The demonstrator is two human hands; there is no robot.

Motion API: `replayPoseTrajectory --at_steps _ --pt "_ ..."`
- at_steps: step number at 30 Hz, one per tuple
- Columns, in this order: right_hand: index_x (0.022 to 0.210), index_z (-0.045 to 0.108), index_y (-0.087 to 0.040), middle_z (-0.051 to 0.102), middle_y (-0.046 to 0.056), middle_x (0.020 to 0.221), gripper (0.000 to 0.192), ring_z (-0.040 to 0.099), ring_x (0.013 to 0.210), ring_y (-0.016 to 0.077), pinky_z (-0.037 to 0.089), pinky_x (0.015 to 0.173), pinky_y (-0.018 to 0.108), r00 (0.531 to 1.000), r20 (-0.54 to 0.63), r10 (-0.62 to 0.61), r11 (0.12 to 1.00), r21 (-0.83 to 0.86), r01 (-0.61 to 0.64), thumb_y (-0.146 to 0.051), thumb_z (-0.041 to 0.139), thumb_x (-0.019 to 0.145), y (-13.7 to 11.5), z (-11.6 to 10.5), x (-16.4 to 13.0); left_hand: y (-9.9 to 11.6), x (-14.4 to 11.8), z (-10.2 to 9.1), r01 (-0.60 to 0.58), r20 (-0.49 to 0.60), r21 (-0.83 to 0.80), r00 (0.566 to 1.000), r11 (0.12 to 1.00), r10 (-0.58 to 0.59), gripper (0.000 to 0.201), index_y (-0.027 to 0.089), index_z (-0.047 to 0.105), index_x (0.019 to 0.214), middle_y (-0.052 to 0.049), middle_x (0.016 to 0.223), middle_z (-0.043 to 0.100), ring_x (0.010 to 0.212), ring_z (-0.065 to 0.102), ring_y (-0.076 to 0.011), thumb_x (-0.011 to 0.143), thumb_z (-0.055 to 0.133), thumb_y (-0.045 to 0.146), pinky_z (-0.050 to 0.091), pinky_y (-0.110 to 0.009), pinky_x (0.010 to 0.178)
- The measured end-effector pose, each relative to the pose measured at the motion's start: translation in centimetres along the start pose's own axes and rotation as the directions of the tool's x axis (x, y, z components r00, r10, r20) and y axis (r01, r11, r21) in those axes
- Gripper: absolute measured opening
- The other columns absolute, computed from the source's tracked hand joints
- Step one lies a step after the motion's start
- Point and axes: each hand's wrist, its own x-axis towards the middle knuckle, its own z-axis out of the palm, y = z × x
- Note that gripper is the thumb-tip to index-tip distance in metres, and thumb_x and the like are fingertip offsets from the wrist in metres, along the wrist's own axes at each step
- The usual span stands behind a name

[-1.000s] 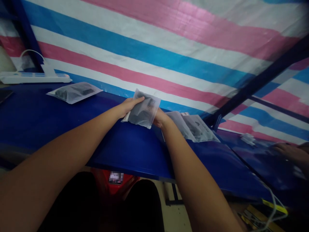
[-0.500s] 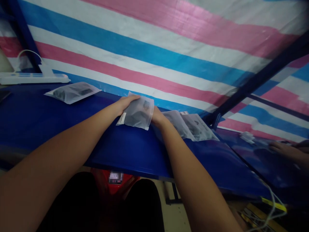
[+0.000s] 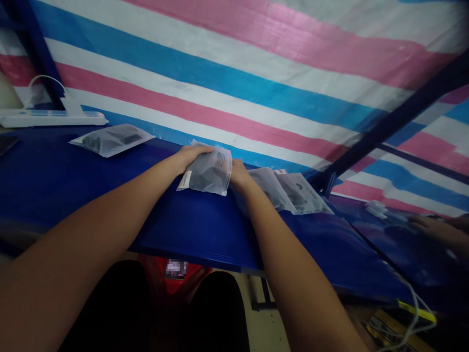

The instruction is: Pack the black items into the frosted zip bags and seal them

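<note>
Between my two hands is a frosted plastic zip bag (image 3: 208, 173) with something dark inside, a white label at its lower left corner and small print near its upper right. My left hand (image 3: 192, 154) grips the bag's left edge, thumb lying across the top face. On the opposite side, my right hand (image 3: 238, 172) holds the right edge; its fingers are hidden behind the bag. Right of my right hand, similar frosted bags (image 3: 296, 193) lie overlapping on the blue table (image 3: 205, 230). One more frosted bag (image 3: 113, 139) lies flat to the left.
A white power strip (image 3: 51, 119) with a plugged-in cord sits at the back left. Striped plastic sheeting (image 3: 220, 78) hangs behind the table. At the right, another person's hand (image 3: 432, 227) rests near a small crumpled translucent item (image 3: 376, 209). White cables (image 3: 414, 303) hang at lower right.
The bag's right side has shifted slightly left and bent a little more between my hands. More of my right hand shows beside it. The other bags stay in place.
</note>
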Motion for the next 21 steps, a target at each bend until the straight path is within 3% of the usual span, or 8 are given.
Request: replayPoseTrajectory --at_steps 2,5,7,10,12,16,21 --pt "0.072 0.067 -0.016 0.065 0.004 0.069 0.017 0.059 0.067 0.0181 0.048 0.058 0.027 0.999 -0.031 0.034 0.998 0.044 -0.033 -0.033 0.069 0.071 0.1 0.0 0.3 0.0 0.1 0.0 -0.008 -0.017 0.003 1.0 1.0 0.008 0.041 0.017 0.073 0.085 -0.016 0.095 0.072 0.078 0.068 -0.0287 0.056 0.087 0.043 0.056 -0.038 0.063" --pt "0.072 0.061 -0.018 0.061 0.003 0.068 0.025 0.056 0.063 0.0156 0.047 0.056 0.027 0.97 -0.231 0.07 0.994 0.094 -0.049 -0.041 0.058 0.08 0.0 -0.2 1.0 -0.1 0.2 0.0 -0.024 0.027 -0.023 0.999 0.999 0.025 0.039 0.016 0.073 0.085 -0.015 0.094 0.073 0.075 0.068 -0.0265 0.058 0.086 0.042 0.056 -0.036 0.061" --pt "0.078 0.059 -0.019 0.06 0.003 0.071 0.031 0.056 0.063 0.0156 0.047 0.056 0.027 0.948 -0.299 0.112 0.981 0.188 -0.056 -0.047 0.05 0.086 -0.2 -0.3 1.2 -0.3 0.3 0.1 -0.016 0.076 -0.045 0.997 0.999 0.019 0.038 0.017 0.073 0.086 -0.014 0.092 0.073 0.075 0.069 -0.0259 0.06 0.085 0.042 0.056 -0.036 0.063" --pt "0.087 0.058 -0.02 0.062 0.004 0.077 0.035 0.059 0.066 0.0172 0.05 0.057 0.029 0.957 -0.194 0.215 0.922 0.362 -0.133 -0.054 0.048 0.088 -0.8 -0.3 1.0 -0.4 0.3 0.2 -0.002 0.13 -0.047 0.992 0.999 0.008 0.04 0.018 0.074 0.09 -0.014 0.091 0.073 0.076 0.068 -0.0264 0.06 0.084 0.043 0.056 -0.036 0.064" --pt "0.087 0.058 -0.02 0.063 0.005 0.078 0.028 0.06 0.065 0.017 0.051 0.057 0.029 0.959 -0.138 0.248 0.902 0.394 -0.177 -0.047 0.055 0.086 -1.2 -0.2 0.6 -0.3 0.2 0.3 0.009 0.161 -0.035 0.987 0.999 -0.003 0.039 0.019 0.075 0.09 -0.014 0.092 0.073 0.078 0.068 -0.0268 0.061 0.083 0.043 0.055 -0.036 0.064" --pt "0.086 0.06 -0.018 0.064 0.004 0.077 0.014 0.06 0.063 0.0162 0.051 0.056 0.029 0.95 -0.181 0.252 0.915 0.363 -0.174 -0.031 0.059 0.082 -1.2 0.1 0.1 0.3 -0.5 0.5 0.056 0.204 -0.01 0.977 0.998 -0.053 0.031 0.02 0.075 0.086 -0.013 0.091 0.074 0.08 0.068 -0.028 0.064 0.081 0.04 0.055 -0.036 0.066" --pt "0.09 0.06 -0.019 0.061 0.003 0.071 0.026 0.058 0.061 0.0171 0.048 0.053 0.027 0.934 -0.279 0.223 0.961 0.226 -0.161 -0.041 0.047 0.088 0.3 0.1 1.0 0.3 -0.7 0.7 0.086 0.246 -0.008 0.966 0.996 -0.082 0.031 0.021 0.074 0.088 -0.013 0.096 0.074 0.083 0.07 -0.0281 0.065 0.08 0.04 0.056 -0.036 0.07"
